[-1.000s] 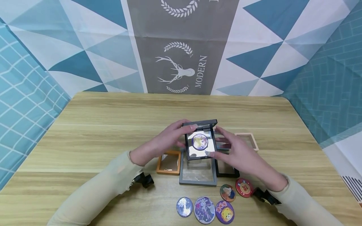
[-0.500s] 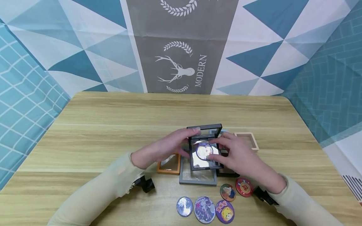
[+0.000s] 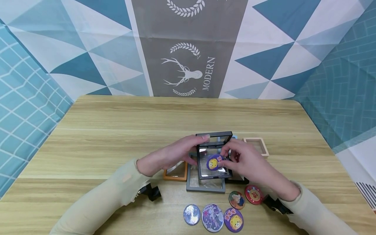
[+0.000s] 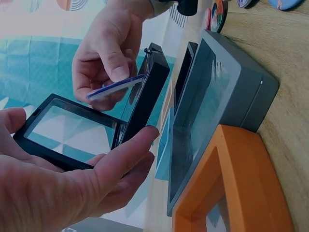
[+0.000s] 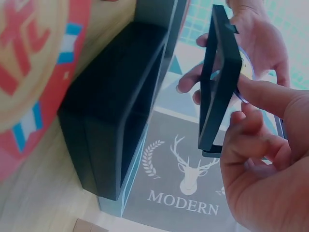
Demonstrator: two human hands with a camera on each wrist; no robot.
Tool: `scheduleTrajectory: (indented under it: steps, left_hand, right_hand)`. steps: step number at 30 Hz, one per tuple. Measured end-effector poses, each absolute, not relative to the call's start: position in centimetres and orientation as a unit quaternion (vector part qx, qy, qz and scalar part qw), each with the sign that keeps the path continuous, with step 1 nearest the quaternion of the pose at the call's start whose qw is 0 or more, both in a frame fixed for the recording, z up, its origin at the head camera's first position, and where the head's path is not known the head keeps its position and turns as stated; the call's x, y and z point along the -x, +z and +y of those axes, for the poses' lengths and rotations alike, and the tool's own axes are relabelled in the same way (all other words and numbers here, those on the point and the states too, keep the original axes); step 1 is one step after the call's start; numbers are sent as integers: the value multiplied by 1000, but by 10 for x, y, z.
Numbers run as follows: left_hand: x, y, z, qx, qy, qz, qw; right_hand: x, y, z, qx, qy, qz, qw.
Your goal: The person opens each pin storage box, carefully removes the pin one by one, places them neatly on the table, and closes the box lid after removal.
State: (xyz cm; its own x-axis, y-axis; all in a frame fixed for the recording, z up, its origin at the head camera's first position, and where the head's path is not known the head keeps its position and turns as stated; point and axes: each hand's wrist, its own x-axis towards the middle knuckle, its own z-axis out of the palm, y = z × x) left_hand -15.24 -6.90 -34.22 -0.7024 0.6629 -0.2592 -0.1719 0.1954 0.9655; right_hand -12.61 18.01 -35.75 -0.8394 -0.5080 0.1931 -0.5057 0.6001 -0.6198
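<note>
A small black hinged display case (image 4: 153, 82) with clear film windows is held unfolded above the other frames by my left hand (image 3: 176, 150). The thumb lies on the raised lid and the other fingers reach round the hinge side. Between thumb and fingers, my right hand (image 3: 249, 161) pinches a round purple button badge (image 3: 212, 162) with a yellow bear on it. The badge is tilted over the film of the case's lower half, its edge close to the film in the left wrist view (image 4: 113, 89).
Under the case lie a grey frame (image 3: 205, 189), an orange frame (image 3: 175, 179) and another black frame (image 5: 104, 106). A beige frame (image 3: 265, 150) is farther right. Several badges lie in front, among them a red one (image 3: 254, 195) and another purple bear one (image 3: 233, 220).
The right hand has closed on the badge and tipped it up from lying on the film. The case has moved slightly right and nearer, with its lid folded farther back.
</note>
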Motion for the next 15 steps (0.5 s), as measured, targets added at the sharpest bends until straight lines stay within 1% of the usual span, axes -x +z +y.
scheduleTrajectory:
  steps: [6, 12, 15]
  left_hand:
    - [155, -342, -71, -160, 610, 697, 341]
    - [162, -342, -77, -138, 609, 714, 316]
    - [166, -341, -81, -135, 606, 724, 301]
  right_hand:
    - [130, -349, 188, 254, -413, 870, 90]
    - [142, -338, 209, 246, -411, 871, 107]
    - [150, -335, 225, 261, -383, 876, 134]
